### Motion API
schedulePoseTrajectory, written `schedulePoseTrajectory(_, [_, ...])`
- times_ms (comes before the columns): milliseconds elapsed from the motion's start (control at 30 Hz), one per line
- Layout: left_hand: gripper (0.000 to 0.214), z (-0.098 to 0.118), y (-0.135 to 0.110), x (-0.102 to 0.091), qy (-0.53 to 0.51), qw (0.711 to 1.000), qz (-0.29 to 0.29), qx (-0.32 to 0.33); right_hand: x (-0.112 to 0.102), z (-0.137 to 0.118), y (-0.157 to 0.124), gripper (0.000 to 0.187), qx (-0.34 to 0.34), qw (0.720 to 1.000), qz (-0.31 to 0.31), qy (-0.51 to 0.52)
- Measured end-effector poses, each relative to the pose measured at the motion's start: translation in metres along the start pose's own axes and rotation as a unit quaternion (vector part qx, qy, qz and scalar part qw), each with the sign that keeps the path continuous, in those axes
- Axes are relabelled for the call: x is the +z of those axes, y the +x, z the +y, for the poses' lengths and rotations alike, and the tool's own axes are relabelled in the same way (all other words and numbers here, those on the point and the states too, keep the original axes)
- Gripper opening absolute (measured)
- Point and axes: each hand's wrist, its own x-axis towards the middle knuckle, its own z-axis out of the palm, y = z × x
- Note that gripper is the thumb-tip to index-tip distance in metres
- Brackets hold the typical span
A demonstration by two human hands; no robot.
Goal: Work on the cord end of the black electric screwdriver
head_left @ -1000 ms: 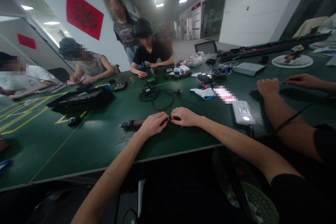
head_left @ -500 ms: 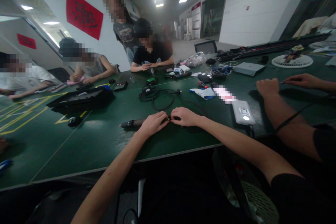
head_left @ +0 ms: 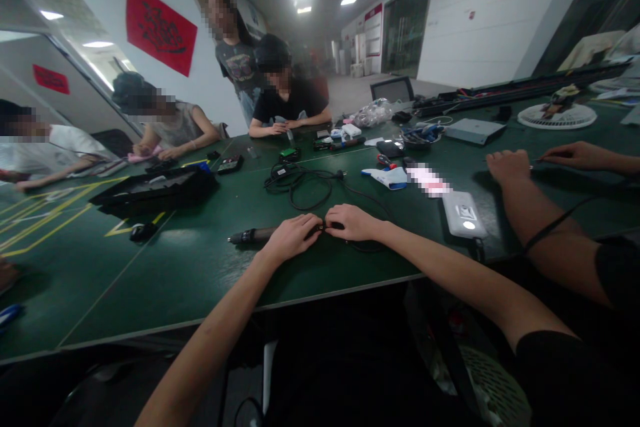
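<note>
My left hand [head_left: 290, 236] lies curled over the rear part of a dark rod-shaped tool [head_left: 250, 236] that rests on the green table [head_left: 200, 267], its metal tip pointing left. My right hand [head_left: 353, 221] is closed on the tool's black end where a black cable [head_left: 305, 187] joins it. Both hands meet fingertip to fingertip at that joint. The cable loops away toward the table's middle.
A white device [head_left: 464, 213] lies to the right, beside a neighbour's forearm [head_left: 535, 213]. A black bag [head_left: 155, 188] and a small black mouse [head_left: 141, 231] sit at the left. Several people sit along the far side among small gadgets. A white fan grille [head_left: 556, 117] lies far right.
</note>
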Motion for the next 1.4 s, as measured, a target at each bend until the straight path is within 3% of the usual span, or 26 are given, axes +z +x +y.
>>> schedulePoseTrajectory(533, [0.017, 0.0021, 0.0023, -0.0008, 0.000, 1.000, -0.004, -0.022, -0.0013, -0.0012, 0.0000, 0.011, -0.001, 1.000, 0.004, -0.001])
schedulePoseTrajectory(700, [0.016, 0.0020, 0.0014, -0.0013, 0.006, 1.000, -0.008, 0.004, -0.0026, -0.0021, 0.0002, 0.012, 0.003, 1.000, -0.002, -0.001])
schedulePoseTrajectory(1233, [0.016, 0.0013, 0.0014, 0.0000, -0.008, 1.000, -0.002, -0.020, -0.0012, -0.0009, 0.0003, 0.012, -0.001, 1.000, -0.003, -0.003])
schedulePoseTrajectory(1400, [0.015, 0.0021, 0.0012, -0.0012, -0.009, 1.000, -0.004, 0.000, -0.0007, -0.0011, 0.0001, 0.012, 0.004, 1.000, -0.002, -0.001])
